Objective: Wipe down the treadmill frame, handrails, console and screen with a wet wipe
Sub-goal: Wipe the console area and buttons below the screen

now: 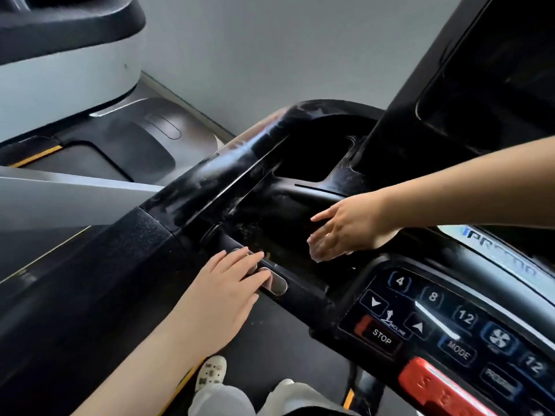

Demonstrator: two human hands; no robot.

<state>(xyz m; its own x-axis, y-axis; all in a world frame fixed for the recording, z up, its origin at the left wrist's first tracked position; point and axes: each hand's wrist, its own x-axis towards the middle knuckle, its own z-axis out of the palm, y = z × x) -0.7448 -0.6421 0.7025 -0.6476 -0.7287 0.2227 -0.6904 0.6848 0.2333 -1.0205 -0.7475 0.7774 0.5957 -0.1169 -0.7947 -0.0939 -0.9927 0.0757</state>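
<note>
Wet wipe [318,256] mostly hidden under right hand [348,229], blurred. Screen [495,85] cut off at upper right. Red key [444,391] lettering unreadable, lower right.

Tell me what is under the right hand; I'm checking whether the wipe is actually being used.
A pale, thin wet wipe peeks out beneath the straight fingers of the right hand, pressed on the black console tray. The hand covers most of the wipe.

Bare forearms, pale trousers [222,399], cream patterned shoe [210,370], perhaps clogs
</note>
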